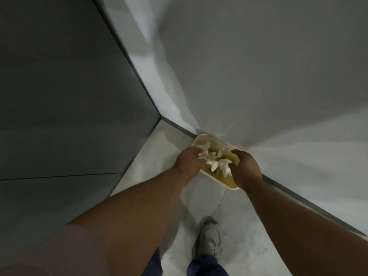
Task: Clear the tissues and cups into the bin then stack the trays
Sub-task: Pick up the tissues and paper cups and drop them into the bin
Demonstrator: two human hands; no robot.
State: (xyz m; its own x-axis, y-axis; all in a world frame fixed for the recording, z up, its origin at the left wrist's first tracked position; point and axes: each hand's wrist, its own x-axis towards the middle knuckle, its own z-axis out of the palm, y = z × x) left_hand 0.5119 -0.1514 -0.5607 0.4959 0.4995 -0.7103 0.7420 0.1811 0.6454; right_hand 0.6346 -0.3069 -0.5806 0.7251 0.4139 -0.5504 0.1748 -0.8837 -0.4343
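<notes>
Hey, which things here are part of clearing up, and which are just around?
Job: tray, tissues, left hand, right hand.
Just around: shoe, floor, wall, dark panel.

Head-worn view, steeply downward, near the hands

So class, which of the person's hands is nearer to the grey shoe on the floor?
Right. The right hand grips the tray end closer above the grey shoe; the left hand holds the other end, farther away.
</notes>
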